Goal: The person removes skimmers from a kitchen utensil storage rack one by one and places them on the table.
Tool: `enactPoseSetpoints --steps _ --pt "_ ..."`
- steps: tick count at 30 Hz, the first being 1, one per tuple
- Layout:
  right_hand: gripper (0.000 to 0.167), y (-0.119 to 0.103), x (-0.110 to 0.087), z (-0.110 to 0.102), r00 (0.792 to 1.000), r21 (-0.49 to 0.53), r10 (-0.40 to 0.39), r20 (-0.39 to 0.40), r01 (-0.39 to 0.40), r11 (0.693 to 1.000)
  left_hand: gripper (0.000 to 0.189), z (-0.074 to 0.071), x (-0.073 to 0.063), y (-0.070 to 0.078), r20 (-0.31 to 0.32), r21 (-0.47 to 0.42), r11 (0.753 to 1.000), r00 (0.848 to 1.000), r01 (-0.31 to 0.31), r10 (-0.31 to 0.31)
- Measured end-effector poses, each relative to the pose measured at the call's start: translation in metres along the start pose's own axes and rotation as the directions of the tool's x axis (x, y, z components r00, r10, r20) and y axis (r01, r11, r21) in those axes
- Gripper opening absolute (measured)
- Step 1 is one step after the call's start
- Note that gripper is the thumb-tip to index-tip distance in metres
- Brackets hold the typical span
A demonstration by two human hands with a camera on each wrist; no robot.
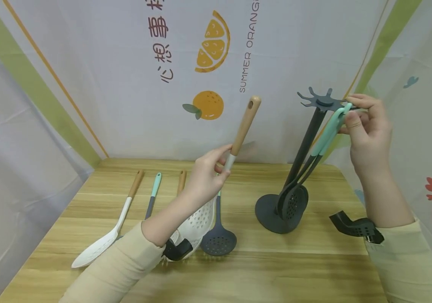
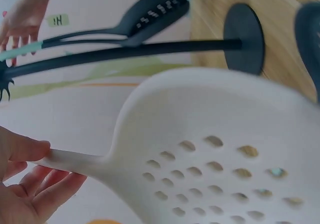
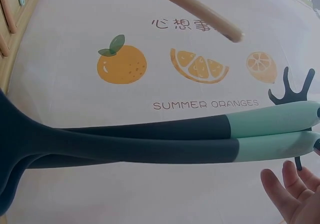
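Looks mid-hanging to me: right hand (image 1: 369,126) pinches the mint-handled spoons (image 1: 328,134) at the stand's (image 1: 307,147) 3 o'clock side, left hand (image 1: 210,170) pinches the white skimmer (image 2: 150,114) off at 9. That probably calls for a bare hook (image 1: 312,92), say 11 o'clock; table's (image 1: 314,265) back edge is near, roomier toward 6.

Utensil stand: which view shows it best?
Head view: base, pole and hooked top of the dark stand all show. Left wrist: base and pole, top cut by the frame edge. Right wrist: mainly a few hooks behind the mint handles.
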State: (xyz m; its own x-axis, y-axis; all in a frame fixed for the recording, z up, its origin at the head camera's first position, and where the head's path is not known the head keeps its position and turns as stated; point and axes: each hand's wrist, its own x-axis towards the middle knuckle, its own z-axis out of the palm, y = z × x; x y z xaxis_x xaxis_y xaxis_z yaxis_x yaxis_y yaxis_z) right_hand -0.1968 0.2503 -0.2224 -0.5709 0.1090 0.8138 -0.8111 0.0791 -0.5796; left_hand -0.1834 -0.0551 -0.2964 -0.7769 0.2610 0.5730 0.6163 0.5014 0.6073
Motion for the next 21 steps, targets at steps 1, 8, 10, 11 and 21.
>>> enactPoseSetpoints --steps 1,8,10,11,21 --pt "0.026 0.0 0.0 0.0 1.0 -0.006 -0.002 0.0 0.002 1.0 0.06 -0.003 -0.001 -0.002 0.008 -0.001 1.0 1.0 0.023 -0.023" --pt "0.027 -0.001 0.0 0.0 1.0 -0.022 -0.021 0.007 0.021 1.0 0.063 -0.025 -0.006 -0.028 0.042 0.01 0.989 0.988 0.148 -0.148" --pt "0.027 0.0 0.001 -0.001 0.999 -0.034 -0.034 0.012 0.034 0.999 0.063 -0.032 -0.008 -0.036 0.047 0.023 0.983 0.982 0.18 -0.181" --pt "0.026 0.001 0.001 -0.001 0.999 -0.027 -0.031 0.011 0.031 0.999 0.063 -0.035 -0.008 -0.04 0.051 0.031 0.98 0.978 0.199 -0.2" --pt "0.028 0.0 0.0 -0.001 1.0 -0.042 -0.015 0.017 0.016 0.999 0.064 -0.076 -0.013 -0.079 0.088 0.182 0.941 0.948 0.286 -0.305"
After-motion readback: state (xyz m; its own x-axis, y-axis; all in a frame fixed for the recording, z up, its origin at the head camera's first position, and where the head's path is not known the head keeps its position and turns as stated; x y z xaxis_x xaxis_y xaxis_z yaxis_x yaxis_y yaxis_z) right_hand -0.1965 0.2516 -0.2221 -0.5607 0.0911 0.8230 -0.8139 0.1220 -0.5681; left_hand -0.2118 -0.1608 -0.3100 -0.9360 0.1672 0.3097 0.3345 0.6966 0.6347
